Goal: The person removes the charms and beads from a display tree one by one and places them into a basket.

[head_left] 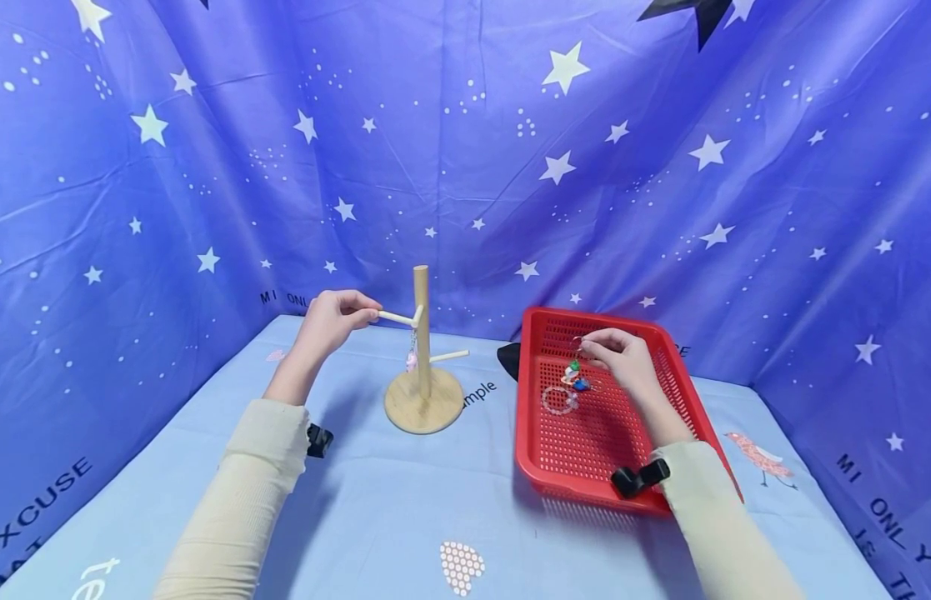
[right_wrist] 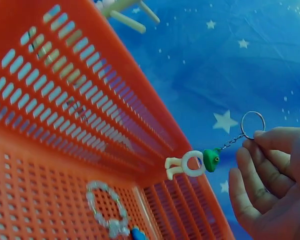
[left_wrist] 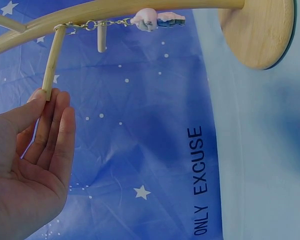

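My left hand [head_left: 332, 323] pinches the tip of a peg [left_wrist: 52, 67] on a wooden stand [head_left: 423, 354] with a round base. From that peg hangs a keychain with a pink figure [left_wrist: 146, 20], close beside the post. Over the red basket [head_left: 522, 400], my right hand [head_left: 624, 360] pinches the metal ring of another keychain [right_wrist: 210, 160] between thumb and finger. Its green-headed, white-bodied figure dangles on a short chain. In the basket lie a clear beaded bracelet [right_wrist: 91, 201] and a small blue thing [right_wrist: 138, 233].
Another peg [head_left: 450, 356] sticks out to the right, lower on the post. A black object [head_left: 509, 360] shows behind the basket's left side. Light blue printed cloth [head_left: 405, 517] covers the table, and a starry blue curtain [head_left: 465, 167] surrounds it.
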{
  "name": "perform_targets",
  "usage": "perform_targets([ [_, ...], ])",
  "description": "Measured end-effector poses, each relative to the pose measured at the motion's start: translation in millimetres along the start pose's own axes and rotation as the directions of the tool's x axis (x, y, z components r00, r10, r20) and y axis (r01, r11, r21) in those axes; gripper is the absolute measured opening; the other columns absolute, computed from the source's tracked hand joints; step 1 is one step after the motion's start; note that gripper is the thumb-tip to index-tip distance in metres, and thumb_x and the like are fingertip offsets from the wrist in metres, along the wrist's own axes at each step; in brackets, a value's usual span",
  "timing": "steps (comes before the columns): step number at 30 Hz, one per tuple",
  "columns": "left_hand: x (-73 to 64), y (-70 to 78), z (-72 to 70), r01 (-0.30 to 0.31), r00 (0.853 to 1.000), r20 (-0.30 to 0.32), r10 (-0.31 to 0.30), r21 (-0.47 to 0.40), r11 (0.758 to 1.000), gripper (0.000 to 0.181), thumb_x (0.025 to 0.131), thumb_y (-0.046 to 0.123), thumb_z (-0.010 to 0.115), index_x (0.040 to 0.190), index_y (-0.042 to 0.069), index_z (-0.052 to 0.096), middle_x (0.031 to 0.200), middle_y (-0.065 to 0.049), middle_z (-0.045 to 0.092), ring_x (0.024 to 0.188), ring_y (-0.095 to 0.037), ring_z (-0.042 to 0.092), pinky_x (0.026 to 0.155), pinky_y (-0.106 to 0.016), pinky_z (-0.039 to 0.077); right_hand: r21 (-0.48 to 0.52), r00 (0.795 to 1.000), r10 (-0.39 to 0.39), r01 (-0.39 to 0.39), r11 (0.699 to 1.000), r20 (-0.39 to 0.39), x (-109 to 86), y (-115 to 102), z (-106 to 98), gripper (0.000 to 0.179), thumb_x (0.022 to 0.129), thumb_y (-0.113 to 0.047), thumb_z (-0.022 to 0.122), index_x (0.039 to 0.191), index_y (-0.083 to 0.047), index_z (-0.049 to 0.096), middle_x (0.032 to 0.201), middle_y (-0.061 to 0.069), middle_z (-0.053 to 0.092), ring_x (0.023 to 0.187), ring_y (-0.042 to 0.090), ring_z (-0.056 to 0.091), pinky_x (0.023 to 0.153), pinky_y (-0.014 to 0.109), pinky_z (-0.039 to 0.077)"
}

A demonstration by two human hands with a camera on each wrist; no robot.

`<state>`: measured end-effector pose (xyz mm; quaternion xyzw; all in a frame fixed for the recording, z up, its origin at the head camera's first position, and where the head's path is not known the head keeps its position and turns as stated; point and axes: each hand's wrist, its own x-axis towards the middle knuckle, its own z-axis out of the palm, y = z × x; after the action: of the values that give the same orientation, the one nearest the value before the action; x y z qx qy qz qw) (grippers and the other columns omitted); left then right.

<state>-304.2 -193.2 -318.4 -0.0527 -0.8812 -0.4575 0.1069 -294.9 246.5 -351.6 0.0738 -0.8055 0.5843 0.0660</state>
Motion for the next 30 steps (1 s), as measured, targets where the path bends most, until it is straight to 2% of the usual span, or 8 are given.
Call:
perform_targets([
  [9, 0.9, -1.3, 1.1, -0.012, 1.0, -0.002, 0.012, -0.001, 1.0, 0.016, 0.095, 0.016, 0.068, 0.105, 0.005, 0.075, 0.103, -0.017, 0.075, 0.092, -0.019, 0.072, 0.088, -0.035, 0.061, -0.079, 0.991, 0.049, -0.04, 0.996, 0.125, 2.0, 12.8, -24.4, 0.034, 0.098, -0.016, 0.063, 0.117, 0.012, 0.059, 0.087, -0.016, 0.069, 0.084, -0.002, 0.069, 0.076, 0.017, 0.059],
  [15, 1.6, -2.4, 2.1, -0.019, 1.0, 0.0, 0.019, 0.0, 1.0, 0.016, 0.096, 0.016, 0.068, 0.105, 0.005, 0.075, 0.103, -0.017, 0.075, 0.092, -0.021, 0.072, 0.087, -0.034, 0.061, -0.172, 0.956, 0.114, -0.069, 0.983, 0.27, 2.4, 18.1, -36.9, 0.03, 0.099, -0.015, 0.062, 0.114, 0.01, 0.061, 0.093, -0.004, 0.071, 0.086, 0.0, 0.068, 0.078, 0.02, 0.059],
  [19, 1.0, -1.3, 1.6, -0.01, 1.0, 0.0, 0.01, -0.002, 1.0, 0.016, 0.096, 0.016, 0.068, 0.106, 0.006, 0.075, 0.104, -0.017, 0.075, 0.096, -0.026, 0.072, 0.088, -0.035, 0.061, -0.185, 0.905, 0.173, -0.107, 0.977, 0.389, 3.4, 22.2, -43.1, 0.019, 0.098, -0.01, 0.059, 0.107, 0.005, 0.065, 0.095, -0.002, 0.071, 0.087, 0.006, 0.069, 0.082, 0.026, 0.06],
  [22, 0.7, -0.6, 1.1, -0.001, 1.0, 0.0, 0.001, -0.002, 1.0, 0.017, 0.096, 0.017, 0.068, 0.106, 0.006, 0.075, 0.104, -0.016, 0.075, 0.096, -0.025, 0.072, 0.088, -0.035, 0.061, -0.202, 0.843, 0.216, -0.13, 0.971, 0.493, 4.5, 26.2, -46.3, 0.017, 0.097, -0.007, 0.058, 0.105, 0.006, 0.065, 0.094, -0.001, 0.07, 0.086, 0.009, 0.068, 0.082, 0.029, 0.061],
  [24, 0.6, -0.3, 0.9, 0.003, 1.0, 0.0, -0.003, 0.001, 1.0, 0.017, 0.096, 0.017, 0.068, 0.106, 0.006, 0.075, 0.104, -0.016, 0.075, 0.095, -0.023, 0.072, 0.088, -0.034, 0.061, -0.214, 0.794, 0.245, -0.148, 0.966, 0.557, 5.4, 28.9, -47.4, 0.017, 0.095, -0.005, 0.057, 0.104, 0.008, 0.065, 0.091, 0.0, 0.068, 0.082, 0.009, 0.066, 0.079, 0.028, 0.061],
  [26, 0.7, -0.2, 0.9, 0.003, 1.0, 0.0, -0.003, 0.002, 1.0, 0.017, 0.096, 0.017, 0.068, 0.106, 0.006, 0.075, 0.105, -0.016, 0.075, 0.095, -0.022, 0.072, 0.088, -0.034, 0.061, -0.224, 0.754, 0.275, -0.172, 0.959, 0.596, 6.5, 32.0, -48.1, 0.016, 0.095, -0.004, 0.057, 0.103, 0.007, 0.065, 0.087, -0.001, 0.066, 0.077, 0.008, 0.062, 0.074, 0.026, 0.06],
  [28, 0.8, -0.2, 0.9, 0.003, 1.0, 0.002, -0.003, 0.003, 1.0, 0.017, 0.096, 0.017, 0.068, 0.106, 0.006, 0.075, 0.105, -0.016, 0.075, 0.094, -0.022, 0.072, 0.088, -0.035, 0.061, -0.229, 0.737, 0.302, -0.202, 0.952, 0.605, 7.3, 34.5, -48.2, 0.014, 0.094, -0.004, 0.057, 0.101, 0.004, 0.065, 0.085, -0.001, 0.065, 0.075, 0.008, 0.061, 0.072, 0.024, 0.059],
  [30, 0.9, -0.3, 0.9, 0.003, 1.0, 0.003, -0.003, 0.004, 1.0, 0.017, 0.096, 0.018, 0.068, 0.106, 0.006, 0.075, 0.104, -0.016, 0.075, 0.095, -0.022, 0.072, 0.089, -0.035, 0.061, -0.229, 0.739, 0.316, -0.221, 0.948, 0.595, 7.9, 37.0, -48.3, 0.014, 0.095, -0.004, 0.057, 0.102, 0.004, 0.065, 0.085, -0.001, 0.065, 0.074, 0.007, 0.06, 0.071, 0.024, 0.058],
])
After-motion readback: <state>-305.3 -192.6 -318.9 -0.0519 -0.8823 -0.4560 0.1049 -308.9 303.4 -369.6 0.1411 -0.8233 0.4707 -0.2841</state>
